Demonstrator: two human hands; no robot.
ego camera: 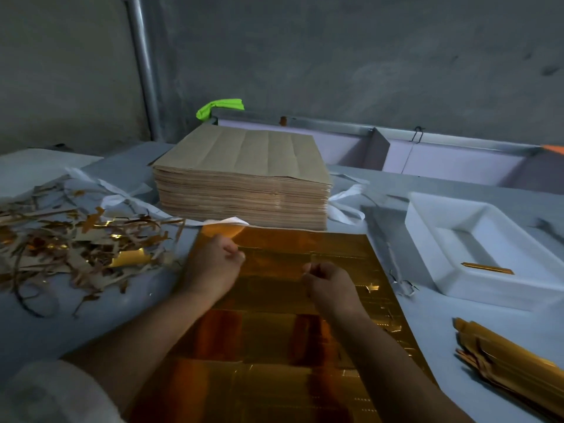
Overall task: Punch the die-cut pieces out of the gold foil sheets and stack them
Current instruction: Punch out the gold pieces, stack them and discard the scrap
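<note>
A gold foil sheet [274, 337] lies flat on the grey table in front of me, shiny side up, with die-cut lines across it. My left hand [213, 267] rests on its upper left part with the fingers curled and appears to pinch the foil there. My right hand [329, 285] sits on the sheet's middle, its fingers curled and pinching the foil at a cut line. Punched-out gold pieces [512, 364] lie stacked at the right edge of the table. One thin gold strip [486, 268] lies in the white tray [427, 239].
A thick stack of brown-backed sheets [244, 181] stands just behind the foil sheet. A heap of torn scrap strips [76, 242] covers the left of the table. White paper bands [348, 206] lie around the stack. A grey wall and a metal pipe [143, 65] close the back.
</note>
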